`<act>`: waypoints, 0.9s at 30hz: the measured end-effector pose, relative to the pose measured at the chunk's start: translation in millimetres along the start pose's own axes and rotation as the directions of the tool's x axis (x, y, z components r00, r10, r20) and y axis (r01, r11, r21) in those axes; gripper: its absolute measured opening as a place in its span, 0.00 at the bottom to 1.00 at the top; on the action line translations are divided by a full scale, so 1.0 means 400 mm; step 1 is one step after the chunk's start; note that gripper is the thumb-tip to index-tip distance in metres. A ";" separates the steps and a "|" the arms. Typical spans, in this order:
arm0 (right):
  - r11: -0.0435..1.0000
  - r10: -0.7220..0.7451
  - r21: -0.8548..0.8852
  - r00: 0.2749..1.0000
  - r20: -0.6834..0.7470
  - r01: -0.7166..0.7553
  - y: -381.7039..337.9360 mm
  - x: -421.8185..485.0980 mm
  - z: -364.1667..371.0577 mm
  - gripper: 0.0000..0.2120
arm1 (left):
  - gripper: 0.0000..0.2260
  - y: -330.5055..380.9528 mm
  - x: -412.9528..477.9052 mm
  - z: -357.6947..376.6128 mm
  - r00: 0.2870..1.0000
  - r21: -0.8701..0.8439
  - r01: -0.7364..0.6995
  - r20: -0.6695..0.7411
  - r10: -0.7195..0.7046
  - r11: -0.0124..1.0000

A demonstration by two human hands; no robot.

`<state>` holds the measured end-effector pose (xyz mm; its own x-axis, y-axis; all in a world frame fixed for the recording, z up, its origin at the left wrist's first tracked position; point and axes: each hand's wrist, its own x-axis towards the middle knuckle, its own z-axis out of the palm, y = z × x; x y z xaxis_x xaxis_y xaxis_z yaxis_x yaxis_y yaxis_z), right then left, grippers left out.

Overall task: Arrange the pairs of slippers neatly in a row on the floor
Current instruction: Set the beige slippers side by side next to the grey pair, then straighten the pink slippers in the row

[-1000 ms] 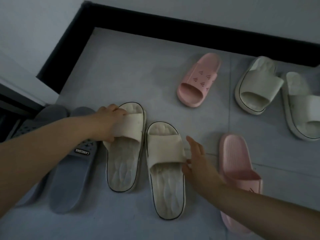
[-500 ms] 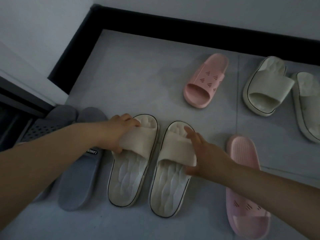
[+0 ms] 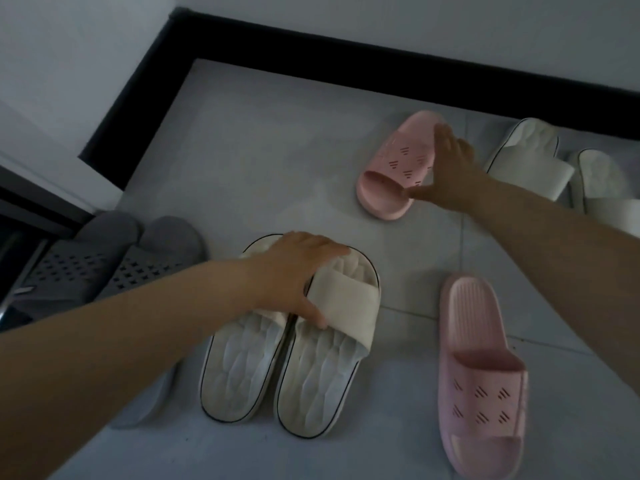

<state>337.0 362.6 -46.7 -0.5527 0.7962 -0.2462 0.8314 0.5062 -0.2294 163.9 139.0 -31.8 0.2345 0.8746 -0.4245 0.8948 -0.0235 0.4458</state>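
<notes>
— The fingers?
— Left hand (image 3: pixel 298 275) fingers curl over the straps of the cream pair (image 3: pixel 322 375), thumb pinching one. Right hand (image 3: pixel 446 171) fingers are spread over the far pink slipper (image 3: pixel 394 161).
— The slippers?
— The cream pair lies side by side, touching, on the floor (image 3: pixel 259 150). The near pink slipper (image 3: pixel 481 375) lies apart.

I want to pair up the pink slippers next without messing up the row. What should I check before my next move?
1. Cream pair side by side, straps level: ok.
2. Left hand gripping their straps: ok.
3. Right hand closed on far pink slipper: not ok, fingers spread over it.
4. Near pink slipper beside the far one: not ok, apart.
5. Near pink slipper's strap end facing like the cream pair's: not ok, reversed.
</notes>
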 end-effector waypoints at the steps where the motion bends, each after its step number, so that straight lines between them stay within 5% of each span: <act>1: 0.999 0.039 0.029 0.999 0.038 -0.040 0.002 0.012 0.002 0.54 | 0.45 0.024 0.008 0.012 0.999 0.033 -0.032 -0.005 0.032 0.999; 6: 0.997 0.073 -0.023 0.997 0.014 -0.073 -0.011 -0.003 0.062 0.54 | 0.44 0.092 0.037 0.088 0.989 0.147 -0.140 0.067 0.132 0.979; 11: 0.980 0.194 0.062 0.979 -0.056 -0.191 0.031 -0.081 0.060 0.51 | 0.43 0.119 0.063 0.136 0.996 0.256 -0.059 0.084 0.038 0.965; 14: 0.988 0.137 0.078 0.991 -0.003 -0.136 0.068 -0.187 0.041 0.45 | 0.46 0.108 0.084 0.128 0.998 0.313 -0.044 0.064 0.025 0.949; 17: 0.988 0.072 0.131 0.994 0.087 -0.083 0.065 -0.343 0.051 0.43 | 0.55 0.105 0.099 0.106 0.998 0.232 -0.036 0.065 0.022 0.972; 20: 0.980 0.014 0.194 0.986 0.164 -0.047 0.032 -0.488 0.073 0.45 | 0.57 0.125 0.113 0.076 0.992 -0.087 -0.108 -0.067 0.102 0.990; 24: 0.985 -0.137 0.131 0.969 0.207 0.111 0.029 -0.577 0.103 0.52 | 0.47 0.189 0.147 0.083 0.975 -0.216 -0.222 -0.048 0.216 0.951; 27: 0.996 -0.088 0.014 0.961 0.264 0.087 0.071 -0.627 0.108 0.59 | 0.36 0.241 0.167 0.124 0.969 -0.201 -0.231 0.039 0.243 0.952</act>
<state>496.9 162.9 -32.3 -0.6193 0.6329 -0.4646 0.7790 0.5690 -0.2633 284.8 171.1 -56.4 0.4597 0.8229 -0.3338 0.7213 -0.1268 0.6809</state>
